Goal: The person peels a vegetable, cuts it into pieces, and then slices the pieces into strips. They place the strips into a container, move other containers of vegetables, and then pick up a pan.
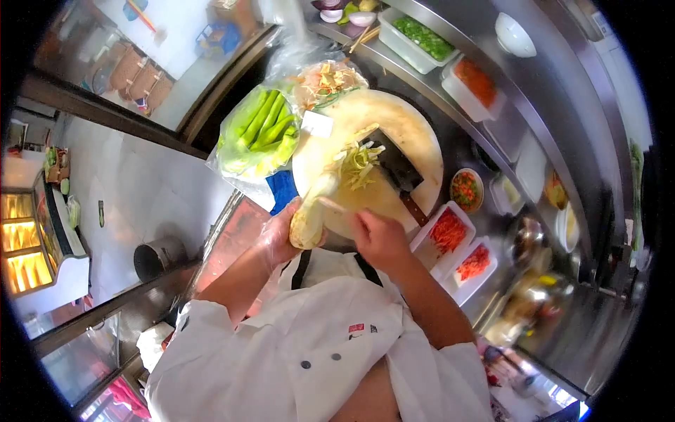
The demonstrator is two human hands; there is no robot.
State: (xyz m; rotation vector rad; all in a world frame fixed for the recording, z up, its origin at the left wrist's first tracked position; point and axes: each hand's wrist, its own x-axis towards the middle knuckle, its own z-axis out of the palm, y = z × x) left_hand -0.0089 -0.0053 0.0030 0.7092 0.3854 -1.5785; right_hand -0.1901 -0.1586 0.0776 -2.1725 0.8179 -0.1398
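My left hand is wrapped round a long pale vegetable, held over the near left edge of the round cutting board. Close to its right side, my right hand is closed on a small tool whose far end reaches the vegetable; the tool is too blurred to name. Pale green cut strips lie on the board beyond my hands. A cleaver rests on the right of the board, its wooden handle toward me.
Green peppers in a clear bag stand left of the board, and a bag of shredded food behind it. To the right are trays of red pieces, a bowl of chopped vegetables and a tub of chopped greens.
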